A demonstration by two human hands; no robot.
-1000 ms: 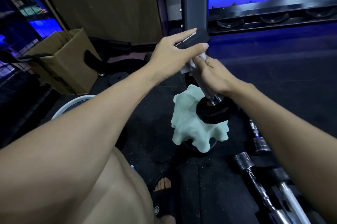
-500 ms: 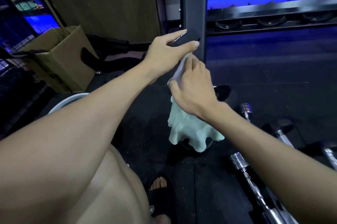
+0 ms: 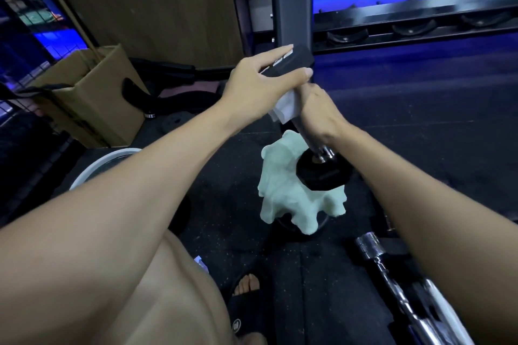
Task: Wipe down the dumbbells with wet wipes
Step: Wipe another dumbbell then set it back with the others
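No lettering is readable: pale label strips on the upper black head are blurred, and the round logo on the slide sandal is too small. The left hand has its grip closed over that top head of the dumbbell, held tilted above the floor. The right hand wraps a white wet wipe around the chrome handle. A crumpled mint cloth lies under the hexagonal lower head.

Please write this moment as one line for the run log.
step: wiping handle | left hand: grips top head of dumbbell | right hand: grips wet wipe around handle | lower head: over green cloth
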